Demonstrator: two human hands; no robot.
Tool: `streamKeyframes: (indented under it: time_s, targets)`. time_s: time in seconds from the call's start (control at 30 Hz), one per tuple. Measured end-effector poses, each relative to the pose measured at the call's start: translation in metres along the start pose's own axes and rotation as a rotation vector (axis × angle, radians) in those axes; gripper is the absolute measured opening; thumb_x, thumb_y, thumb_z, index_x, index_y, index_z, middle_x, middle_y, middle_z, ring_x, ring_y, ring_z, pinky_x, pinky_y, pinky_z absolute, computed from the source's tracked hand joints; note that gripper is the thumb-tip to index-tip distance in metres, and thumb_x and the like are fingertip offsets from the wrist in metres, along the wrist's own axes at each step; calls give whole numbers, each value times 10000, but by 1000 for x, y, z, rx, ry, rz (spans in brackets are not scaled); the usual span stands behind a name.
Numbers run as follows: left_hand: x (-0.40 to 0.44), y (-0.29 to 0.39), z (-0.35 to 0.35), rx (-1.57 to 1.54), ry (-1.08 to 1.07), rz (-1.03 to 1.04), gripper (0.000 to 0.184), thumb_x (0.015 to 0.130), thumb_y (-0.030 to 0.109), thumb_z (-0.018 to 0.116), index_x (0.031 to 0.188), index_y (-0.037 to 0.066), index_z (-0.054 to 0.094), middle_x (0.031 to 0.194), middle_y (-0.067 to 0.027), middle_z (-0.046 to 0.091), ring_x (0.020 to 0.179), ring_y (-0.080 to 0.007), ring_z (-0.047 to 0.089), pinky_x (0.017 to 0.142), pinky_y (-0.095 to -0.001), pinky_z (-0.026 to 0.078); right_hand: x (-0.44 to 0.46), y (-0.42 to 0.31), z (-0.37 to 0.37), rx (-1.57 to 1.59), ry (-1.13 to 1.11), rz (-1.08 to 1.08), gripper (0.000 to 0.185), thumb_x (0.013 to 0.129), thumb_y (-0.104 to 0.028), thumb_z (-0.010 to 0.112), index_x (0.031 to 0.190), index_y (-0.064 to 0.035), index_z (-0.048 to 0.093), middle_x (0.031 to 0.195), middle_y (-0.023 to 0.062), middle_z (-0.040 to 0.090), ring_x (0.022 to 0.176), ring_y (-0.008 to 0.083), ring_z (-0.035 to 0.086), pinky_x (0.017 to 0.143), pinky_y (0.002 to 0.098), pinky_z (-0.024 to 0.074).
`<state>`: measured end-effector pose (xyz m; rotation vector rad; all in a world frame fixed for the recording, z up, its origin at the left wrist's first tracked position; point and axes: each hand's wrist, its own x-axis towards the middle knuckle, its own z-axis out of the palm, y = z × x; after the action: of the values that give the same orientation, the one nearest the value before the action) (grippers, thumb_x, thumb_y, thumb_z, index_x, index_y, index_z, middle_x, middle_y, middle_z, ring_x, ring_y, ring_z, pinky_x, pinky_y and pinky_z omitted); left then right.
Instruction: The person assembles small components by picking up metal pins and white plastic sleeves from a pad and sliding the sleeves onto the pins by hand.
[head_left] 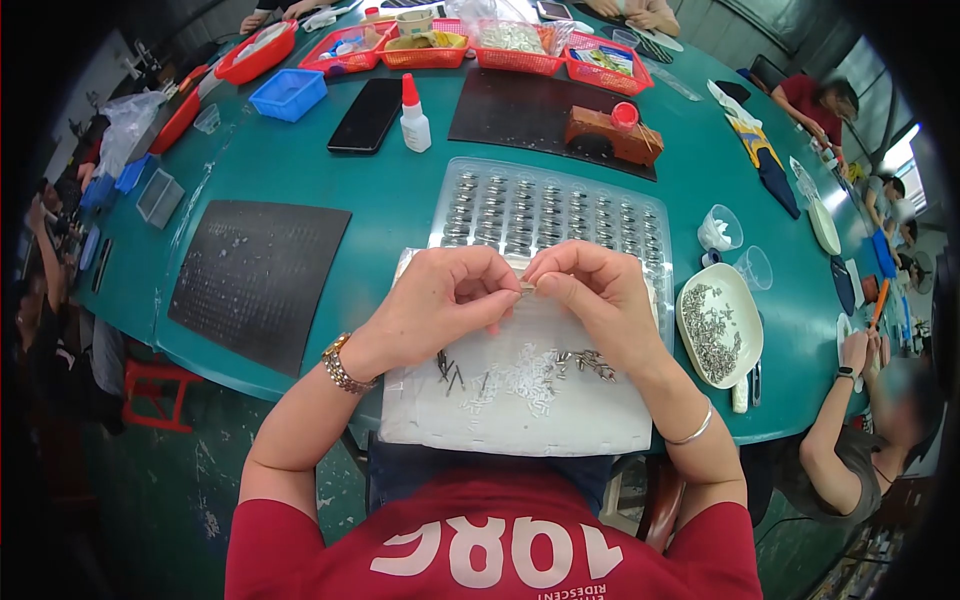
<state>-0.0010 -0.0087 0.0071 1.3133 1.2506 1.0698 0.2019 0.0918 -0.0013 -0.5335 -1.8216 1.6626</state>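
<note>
Above a white padded board (430, 415), my left hand (445, 300) and my right hand (598, 300) meet fingertip to fingertip. Both pinch a tiny part between them, too small to make out. Below them on the board lie small clear pieces (530, 382), dark metal pins (450, 372) at the left and short metal parts (590, 364) at the right. Just behind my hands, a clear tray (552, 180) holds rows of shiny metal pieces. An oval dish (752, 350) of small metal parts stands right of the board.
Black mats (260, 280) lie left and at the back. A phone (367, 116), glue bottle (415, 128), brown block (625, 140) and plastic cups (720, 230) stand around. Red baskets (520, 62) line the back. Other people (840, 440) sit around the green table (380, 190).
</note>
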Motion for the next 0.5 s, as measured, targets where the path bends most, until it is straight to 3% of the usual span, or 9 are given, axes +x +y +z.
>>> streamKeyframes:
  time_s: [0.4, 0.5]
  targets:
    - [2, -1, 1, -14, 4, -13, 70, 964, 49, 670, 978, -15, 647, 863, -24, 687, 751, -65, 657, 684, -225, 554, -3, -9, 8, -225, 6, -62, 80, 926, -41, 715, 969, 24, 695, 920, 37, 681, 780, 85, 639, 690, 246, 522]
    - [2, -1, 1, -7, 8, -5, 65, 962, 47, 669, 976, -12, 647, 857, -19, 681, 745, -62, 654, 683, -221, 546, -5, -7, 4, -70, 62, -14, 85, 926, -54, 720, 973, 13, 696, 893, 34, 686, 739, 84, 637, 667, 255, 526]
